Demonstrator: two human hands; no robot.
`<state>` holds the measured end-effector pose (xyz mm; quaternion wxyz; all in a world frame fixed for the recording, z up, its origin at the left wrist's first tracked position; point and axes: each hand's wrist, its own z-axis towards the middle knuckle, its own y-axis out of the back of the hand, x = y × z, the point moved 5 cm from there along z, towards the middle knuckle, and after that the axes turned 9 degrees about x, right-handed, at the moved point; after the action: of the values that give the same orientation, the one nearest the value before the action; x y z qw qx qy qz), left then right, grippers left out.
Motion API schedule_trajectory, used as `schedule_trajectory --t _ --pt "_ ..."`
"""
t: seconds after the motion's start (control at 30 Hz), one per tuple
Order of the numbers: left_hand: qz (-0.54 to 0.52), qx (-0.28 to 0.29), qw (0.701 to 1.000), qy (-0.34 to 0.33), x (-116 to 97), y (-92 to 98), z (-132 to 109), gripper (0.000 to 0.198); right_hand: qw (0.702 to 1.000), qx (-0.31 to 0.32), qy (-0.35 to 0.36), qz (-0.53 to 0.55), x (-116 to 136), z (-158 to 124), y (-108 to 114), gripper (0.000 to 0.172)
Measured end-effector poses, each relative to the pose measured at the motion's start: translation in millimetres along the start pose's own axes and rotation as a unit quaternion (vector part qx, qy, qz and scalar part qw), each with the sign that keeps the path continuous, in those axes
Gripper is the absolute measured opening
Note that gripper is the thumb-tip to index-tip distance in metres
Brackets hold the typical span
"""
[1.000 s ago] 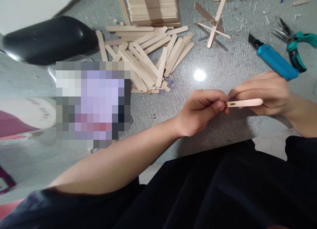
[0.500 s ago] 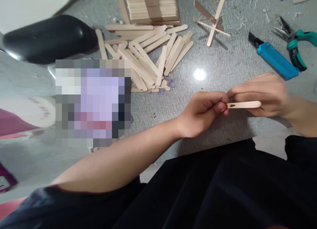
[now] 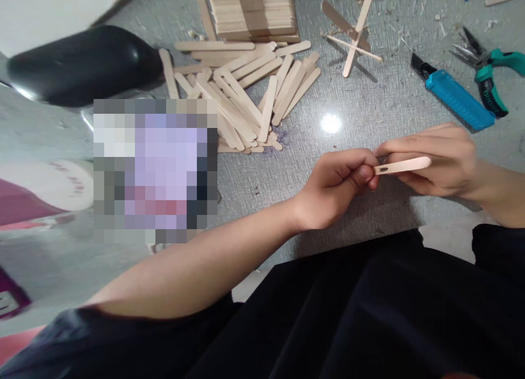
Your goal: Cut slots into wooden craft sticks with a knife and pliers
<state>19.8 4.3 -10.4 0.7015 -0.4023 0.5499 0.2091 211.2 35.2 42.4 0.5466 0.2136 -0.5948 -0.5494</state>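
Note:
A wooden craft stick [image 3: 404, 165] with a small dark mark near its covered end is pinched between the thumb and curled fingers of my left hand [image 3: 330, 190]. Its free rounded end points right and tilts slightly up. My right hand [image 3: 445, 155] lies just behind the stick, fingers bent toward my left fingertips and meeting them. Whatever those right fingertips grip is hidden behind the stick and the left fingers. Both hands are above the grey table [image 3: 287, 204], near its front edge.
Loose craft sticks [image 3: 241, 94] lie heaped left of centre below a banded stack [image 3: 229, 10]. Crossed sticks [image 3: 355, 45] stand behind my hands. A blue utility knife [image 3: 461, 100], blade out, lies by teal-handled pliers [image 3: 488, 73]. A black rounded object [image 3: 86, 64] is at left.
The free end of the craft stick has tilted upward a little, and its dark mark shows more fully. Both hands stay in nearly the same place.

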Motion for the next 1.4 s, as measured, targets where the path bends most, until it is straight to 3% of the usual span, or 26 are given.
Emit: schedule_trajectory --t 0.23,0.47,0.6,0.7,0.8,0.93,1.07,1.23,1.4 --pt "-0.003 -0.011 1.0 0.014 1 1.0 0 0.064 0.999 -0.012 0.001 0.037 3 0 2 0.021" --pt "-0.024 -0.012 1.0 0.003 3 3.6 1 0.061 0.999 -0.003 -0.008 -0.034 -4 -3 1 0.021" --pt "-0.007 -0.038 0.999 -0.026 4 5.5 -2 0.055 0.998 -0.039 0.018 -0.037 -12 -1 2 0.015" --pt "0.04 -0.096 0.994 -0.039 5 9.4 -7 0.053 0.992 -0.071 -0.031 -0.104 -22 1 3 0.013" --pt "0.082 -0.143 0.986 -0.041 5 12.1 -10 0.051 0.982 -0.056 -0.105 -0.149 -34 1 -2 0.024" --pt "0.094 -0.156 0.982 -0.043 4 11.9 -10 0.049 0.978 -0.036 -0.153 -0.137 -49 -3 -14 0.032" --pt "0.097 -0.172 0.98 -0.031 6 13.0 -11 0.047 0.972 -0.064 -0.177 -0.138 -62 -7 -16 0.033" --pt "0.083 -0.179 0.98 -0.014 12 14.6 -11 0.049 0.965 -0.103 -0.215 -0.106 -79 -9 -2 0.038" --pt "0.036 -0.189 0.981 -0.016 17 15.0 -8 0.048 0.943 -0.124 -0.288 -0.111 -108 -18 26 0.034"
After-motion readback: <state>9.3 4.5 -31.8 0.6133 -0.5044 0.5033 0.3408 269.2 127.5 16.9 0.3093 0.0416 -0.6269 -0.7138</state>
